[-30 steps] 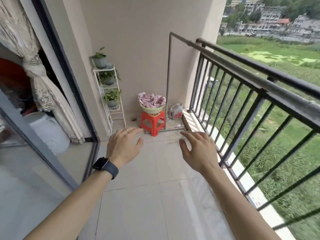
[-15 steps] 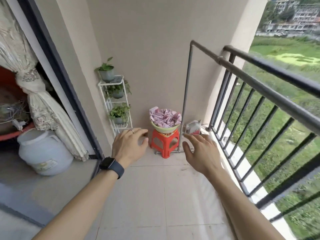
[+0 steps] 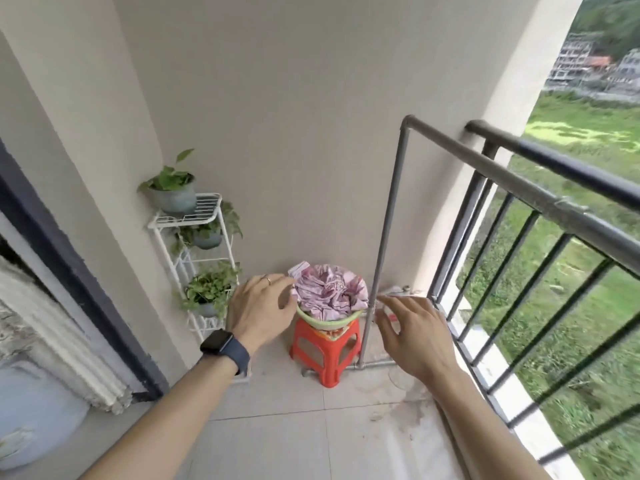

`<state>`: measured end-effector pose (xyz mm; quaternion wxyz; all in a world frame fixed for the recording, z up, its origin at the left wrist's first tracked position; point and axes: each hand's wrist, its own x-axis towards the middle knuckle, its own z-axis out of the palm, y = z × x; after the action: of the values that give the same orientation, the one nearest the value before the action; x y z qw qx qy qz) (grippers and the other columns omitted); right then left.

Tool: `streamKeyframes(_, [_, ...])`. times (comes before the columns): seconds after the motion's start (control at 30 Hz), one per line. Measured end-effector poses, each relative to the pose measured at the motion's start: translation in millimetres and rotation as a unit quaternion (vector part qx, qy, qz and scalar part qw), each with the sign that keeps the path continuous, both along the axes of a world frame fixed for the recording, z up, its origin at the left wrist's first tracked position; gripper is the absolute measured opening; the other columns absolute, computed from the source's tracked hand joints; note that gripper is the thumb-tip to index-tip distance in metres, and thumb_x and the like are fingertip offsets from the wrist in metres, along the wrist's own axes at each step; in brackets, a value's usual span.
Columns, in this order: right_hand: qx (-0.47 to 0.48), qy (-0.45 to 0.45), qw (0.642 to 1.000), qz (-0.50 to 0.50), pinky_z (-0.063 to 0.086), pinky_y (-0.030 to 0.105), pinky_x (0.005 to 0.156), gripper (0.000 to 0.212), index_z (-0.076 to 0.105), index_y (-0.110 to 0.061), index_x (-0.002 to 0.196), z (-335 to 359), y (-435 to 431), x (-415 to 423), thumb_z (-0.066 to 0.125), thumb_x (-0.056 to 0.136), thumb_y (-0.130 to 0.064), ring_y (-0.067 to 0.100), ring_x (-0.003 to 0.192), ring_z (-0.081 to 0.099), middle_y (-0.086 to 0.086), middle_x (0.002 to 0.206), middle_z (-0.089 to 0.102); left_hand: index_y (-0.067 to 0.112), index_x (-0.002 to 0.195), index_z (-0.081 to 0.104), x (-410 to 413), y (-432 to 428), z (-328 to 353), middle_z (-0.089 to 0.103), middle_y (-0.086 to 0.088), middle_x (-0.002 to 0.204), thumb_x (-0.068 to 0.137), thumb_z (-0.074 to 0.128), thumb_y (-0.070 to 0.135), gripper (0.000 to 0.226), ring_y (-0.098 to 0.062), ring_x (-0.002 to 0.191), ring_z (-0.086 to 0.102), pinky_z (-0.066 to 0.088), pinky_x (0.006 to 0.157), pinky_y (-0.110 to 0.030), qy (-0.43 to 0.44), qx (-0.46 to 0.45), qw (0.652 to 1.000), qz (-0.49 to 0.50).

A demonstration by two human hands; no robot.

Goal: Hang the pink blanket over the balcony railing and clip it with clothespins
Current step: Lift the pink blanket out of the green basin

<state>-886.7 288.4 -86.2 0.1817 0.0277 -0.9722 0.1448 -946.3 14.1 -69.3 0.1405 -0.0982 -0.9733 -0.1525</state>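
Note:
The pink blanket (image 3: 329,291) lies crumpled in a green basin (image 3: 325,323) on a red plastic stool (image 3: 325,355) against the far wall. My left hand (image 3: 261,308), with a watch on the wrist, reaches forward with relaxed fingers just left of the basin. My right hand (image 3: 414,332) is stretched out with spread fingers to the right of the basin, holding nothing. The dark balcony railing (image 3: 571,171) runs along the right side, with a grey metal pipe rail (image 3: 485,164) just inside it. No clothespins are visible.
A white wire plant rack (image 3: 194,244) with three potted plants stands left of the stool. The grey pipe's upright post (image 3: 384,251) stands right of the stool. A sliding door frame (image 3: 69,271), curtain and a pale jug (image 3: 38,417) are on the left. The floor is tiled.
I have moved along the balcony toward the stool. Both hands, still holding nothing, are now close to the basin, which looks much larger in view.

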Motion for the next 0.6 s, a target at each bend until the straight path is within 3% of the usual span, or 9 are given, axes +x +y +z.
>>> streamKeyframes(0.3, [-0.004,-0.026,0.999,-0.044,0.048,0.042,0.088,0.040,0.064,-0.038,0.123,-15,-10,-177,0.040,0.093,-0.049,0.025,0.109,0.059,-0.013,0.117,0.070,0.039,0.130,0.057,-201,9,-23,0.060,0.013,0.132,0.090,0.050,0.045,0.041,-0.017,0.119,0.053,0.041,0.100,-0.035,-0.050,-0.020,0.998,-0.039])
streamKeyframes(0.6, [-0.036,-0.128,0.990,-0.038,0.049,0.044,0.092,0.051,0.066,-0.033,0.123,-99,-8,-372,0.033,0.090,-0.052,0.028,0.114,0.059,-0.010,0.120,0.070,0.040,0.128,0.058,-395,21,-109,0.060,0.016,0.131,0.089,0.048,0.047,0.041,-0.016,0.118,0.053,0.045,0.096,-0.033,-0.115,-0.034,0.992,-0.039])
